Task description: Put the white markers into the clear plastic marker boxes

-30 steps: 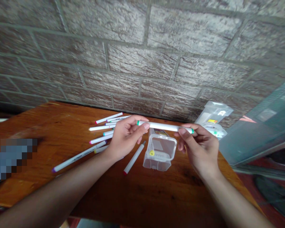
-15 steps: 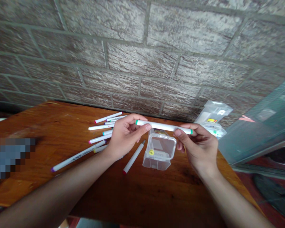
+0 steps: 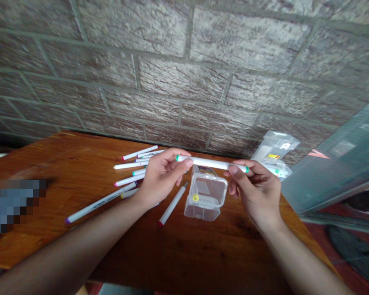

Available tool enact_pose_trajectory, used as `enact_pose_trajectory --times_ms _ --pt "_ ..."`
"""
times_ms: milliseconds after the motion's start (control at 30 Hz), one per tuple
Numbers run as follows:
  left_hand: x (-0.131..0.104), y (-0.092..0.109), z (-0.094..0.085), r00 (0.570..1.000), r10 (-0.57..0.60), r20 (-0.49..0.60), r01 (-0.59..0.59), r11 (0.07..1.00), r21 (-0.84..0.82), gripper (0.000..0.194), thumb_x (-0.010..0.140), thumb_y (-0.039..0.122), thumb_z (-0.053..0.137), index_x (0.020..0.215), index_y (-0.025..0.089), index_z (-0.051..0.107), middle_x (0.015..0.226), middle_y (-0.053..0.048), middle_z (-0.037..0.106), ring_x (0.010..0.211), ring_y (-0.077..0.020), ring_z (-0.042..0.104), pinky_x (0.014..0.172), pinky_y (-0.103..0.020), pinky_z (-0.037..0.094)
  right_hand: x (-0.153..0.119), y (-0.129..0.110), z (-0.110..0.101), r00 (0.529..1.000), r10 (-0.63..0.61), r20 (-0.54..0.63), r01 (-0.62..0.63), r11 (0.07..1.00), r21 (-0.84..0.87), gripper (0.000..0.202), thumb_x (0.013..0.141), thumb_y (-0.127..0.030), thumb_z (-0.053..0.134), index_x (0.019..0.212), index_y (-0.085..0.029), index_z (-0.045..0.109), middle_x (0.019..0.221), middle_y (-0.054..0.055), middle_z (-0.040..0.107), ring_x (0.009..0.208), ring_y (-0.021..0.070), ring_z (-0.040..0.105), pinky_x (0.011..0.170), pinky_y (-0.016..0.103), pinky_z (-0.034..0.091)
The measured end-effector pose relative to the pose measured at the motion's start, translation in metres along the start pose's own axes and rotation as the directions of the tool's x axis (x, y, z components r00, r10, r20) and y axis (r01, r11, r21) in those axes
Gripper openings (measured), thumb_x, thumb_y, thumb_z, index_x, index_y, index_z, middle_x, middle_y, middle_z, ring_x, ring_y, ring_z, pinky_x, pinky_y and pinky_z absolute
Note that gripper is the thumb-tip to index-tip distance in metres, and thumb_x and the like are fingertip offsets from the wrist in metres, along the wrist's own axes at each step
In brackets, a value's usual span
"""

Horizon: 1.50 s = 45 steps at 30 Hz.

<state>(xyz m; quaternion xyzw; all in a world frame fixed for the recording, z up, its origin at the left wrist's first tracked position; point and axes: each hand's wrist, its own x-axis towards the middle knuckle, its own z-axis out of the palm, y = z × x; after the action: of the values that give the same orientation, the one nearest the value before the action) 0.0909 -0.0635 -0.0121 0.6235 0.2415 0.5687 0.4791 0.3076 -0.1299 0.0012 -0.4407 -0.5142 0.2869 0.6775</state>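
Note:
A white marker (image 3: 210, 163) with green ends is held nearly level above the table, between both hands. My left hand (image 3: 161, 174) pinches it near the left green end, thumb in front. My right hand (image 3: 258, 186) grips it close to the right green end with thumb and fingers. Just below the marker, a clear plastic case (image 3: 204, 207) with a small yellow sticker stands on the table, its lid raised. One white marker with a red end (image 3: 173, 205) lies left of the case.
Several white markers with coloured ends (image 3: 101, 203) lie on the wooden table (image 3: 43, 164), partly behind my left hand. A second clear case (image 3: 275, 149) with coloured contents stands at the back right. A stone-block wall (image 3: 184, 82) rises behind; a glass panel (image 3: 335, 164) is on the right.
Almost nothing differs. The view has shifted very slightly, and both hands keep their hold on the green-ended marker.

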Motion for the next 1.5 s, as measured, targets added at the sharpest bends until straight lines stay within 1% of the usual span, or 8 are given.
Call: enact_pose_trajectory --times_ms 167,367,467,633,867,967,1233,1500 --pt "0.000 0.002 0.000 1.000 0.001 0.001 -0.001 1.000 -0.013 0.024 0.088 0.036 0.084 0.097 0.016 0.074 0.066 0.003 0.066 0.044 -0.0059 0.053 0.041 -0.018 0.040 0.000 0.001 0.000 1.000 0.011 -0.003 -0.011 1.000 0.008 0.026 0.082 -0.038 0.090 0.095 -0.019 0.076 0.071 0.003 0.080 0.039 0.0103 0.059 0.034 0.020 0.044" --pt "0.001 0.005 0.001 0.999 -0.035 -0.012 0.034 0.997 -0.066 0.025 0.088 0.037 0.083 0.096 0.015 0.075 0.067 0.002 0.066 0.044 -0.0064 0.053 0.042 -0.019 0.042 0.000 0.000 0.000 0.999 0.033 0.003 -0.033 0.999 0.031 0.027 0.084 -0.040 0.088 0.099 -0.019 0.077 0.076 0.004 0.081 0.040 0.0101 0.059 0.034 0.020 0.043" --pt "0.001 0.003 0.001 0.998 -0.064 -0.008 0.063 0.990 -0.125 0.024 0.089 0.037 0.082 0.096 0.015 0.076 0.070 0.000 0.068 0.045 -0.0069 0.054 0.043 -0.020 0.043 -0.001 0.000 0.000 0.999 0.042 0.012 -0.043 0.998 0.050 0.026 0.086 -0.040 0.086 0.100 -0.020 0.077 0.079 0.004 0.082 0.040 0.0099 0.059 0.034 0.020 0.043" --pt "0.002 -0.004 -0.003 0.997 -0.081 0.009 0.081 0.974 -0.212 0.022 0.094 0.037 0.077 0.105 0.017 0.078 0.078 -0.002 0.072 0.047 -0.0075 0.054 0.044 -0.022 0.043 0.000 0.000 -0.001 0.998 0.051 0.029 -0.053 0.996 0.071 0.028 0.089 -0.043 0.083 0.104 -0.019 0.078 0.087 0.007 0.084 0.040 0.0102 0.058 0.034 0.022 0.044" --pt "0.002 -0.006 -0.004 0.996 -0.092 0.004 0.090 0.969 -0.229 0.023 0.094 0.037 0.076 0.105 0.017 0.078 0.078 -0.002 0.072 0.047 -0.0080 0.055 0.044 -0.022 0.044 0.000 0.000 -0.002 0.998 0.046 0.047 -0.052 0.991 0.122 0.023 0.093 -0.039 0.080 0.107 -0.021 0.079 0.092 0.007 0.085 0.041 0.0095 0.059 0.034 0.020 0.041" --pt "0.002 -0.005 -0.004 0.995 -0.102 -0.008 0.098 0.967 -0.233 0.025 0.093 0.039 0.077 0.105 0.017 0.078 0.077 -0.002 0.071 0.047 -0.0083 0.053 0.043 -0.023 0.044 -0.001 0.000 -0.001 0.997 0.054 0.049 -0.059 0.992 0.111 0.025 0.093 -0.040 0.078 0.108 -0.020 0.079 0.093 0.008 0.085 0.041 0.0102 0.059 0.034 0.021 0.041" --pt "0.002 -0.007 -0.006 0.993 -0.115 0.014 0.115 0.962 -0.247 0.026 0.095 0.040 0.074 0.108 0.017 0.078 0.080 -0.003 0.071 0.047 -0.0088 0.054 0.043 -0.024 0.043 0.000 -0.002 -0.001 0.997 0.067 0.049 -0.071 0.993 0.093 0.029 0.095 -0.044 0.075 0.111 -0.020 0.078 0.097 0.009 0.085 0.041 0.0110 0.058 0.034 0.023 0.041" --pt "0.003 -0.006 -0.005 0.993 -0.120 0.011 0.118 0.952 -0.284 0.026 0.094 0.039 0.075 0.105 0.017 0.079 0.078 -0.003 0.072 0.046 -0.0088 0.055 0.043 -0.023 0.044 0.000 -0.005 -0.001 0.995 0.082 0.063 -0.092 0.981 0.173 0.025 0.095 -0.040 0.075 0.109 -0.020 0.080 0.094 0.009 0.085 0.041 0.0113 0.059 0.034 0.023 0.041"
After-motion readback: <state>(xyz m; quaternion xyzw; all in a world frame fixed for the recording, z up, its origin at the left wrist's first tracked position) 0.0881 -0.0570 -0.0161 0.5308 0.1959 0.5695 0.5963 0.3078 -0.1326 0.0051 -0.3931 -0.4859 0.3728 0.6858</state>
